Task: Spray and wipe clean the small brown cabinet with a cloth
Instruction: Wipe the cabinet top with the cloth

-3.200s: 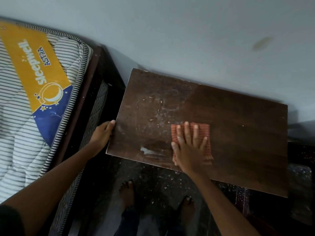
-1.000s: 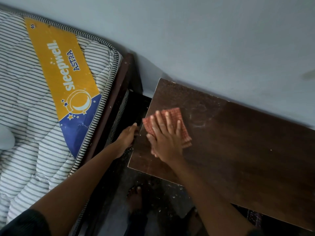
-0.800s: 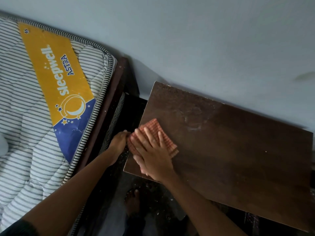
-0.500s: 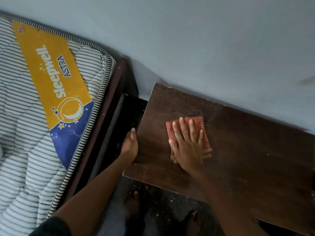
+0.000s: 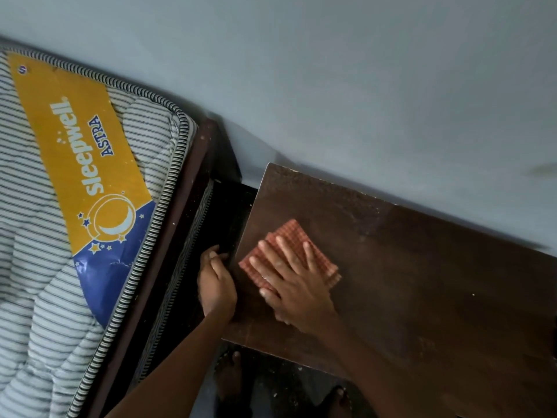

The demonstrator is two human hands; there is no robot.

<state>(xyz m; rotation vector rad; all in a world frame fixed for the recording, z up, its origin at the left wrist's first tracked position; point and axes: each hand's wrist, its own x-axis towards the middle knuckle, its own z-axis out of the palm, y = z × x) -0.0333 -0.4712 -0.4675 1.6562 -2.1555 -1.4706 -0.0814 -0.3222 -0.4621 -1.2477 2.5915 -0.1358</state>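
The small brown cabinet [image 5: 422, 282] stands against the wall, and I look down on its dark wooden top. A folded orange checked cloth [image 5: 289, 236] lies near the top's left edge. My right hand [image 5: 289, 276] presses flat on the cloth, fingers spread and pointing up-left. My left hand [image 5: 215, 282] rests against the cabinet's left side edge, fingers curled along it. Faint dusty marks show on the far part of the top. No spray bottle is in view.
A striped mattress [image 5: 45, 267] with a yellow and blue label [image 5: 87, 176] lies on a dark bed frame [image 5: 180, 236] just left of the cabinet, with a narrow dark gap between. A pale wall [image 5: 331, 86] runs behind. My bare feet [image 5: 232, 378] stand on the floor below.
My right hand has slid the cloth back left toward the cabinet's left edge and turned it diagonal. My left hand stays at the left side edge.
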